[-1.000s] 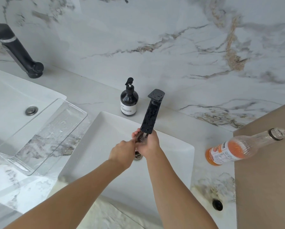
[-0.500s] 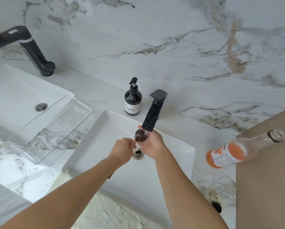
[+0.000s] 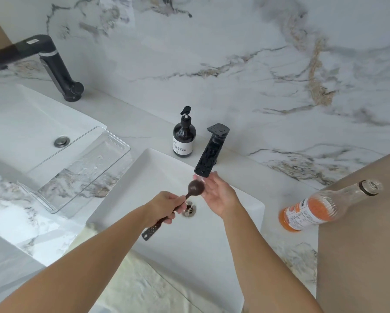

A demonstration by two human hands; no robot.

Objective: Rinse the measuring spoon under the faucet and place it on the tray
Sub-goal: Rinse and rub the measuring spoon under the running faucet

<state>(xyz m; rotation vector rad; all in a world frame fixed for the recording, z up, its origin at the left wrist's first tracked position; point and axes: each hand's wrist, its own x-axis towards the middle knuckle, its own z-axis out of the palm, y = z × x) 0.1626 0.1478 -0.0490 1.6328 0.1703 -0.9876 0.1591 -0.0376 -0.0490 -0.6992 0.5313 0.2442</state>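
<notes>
The soap bottle's [image 3: 184,134] white label and the orange bottle's [image 3: 311,211] label carry print too small to read.

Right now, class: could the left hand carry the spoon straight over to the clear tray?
Probably yes: the left hand holds the spoon, and nothing stands between it and the tray.
</notes>
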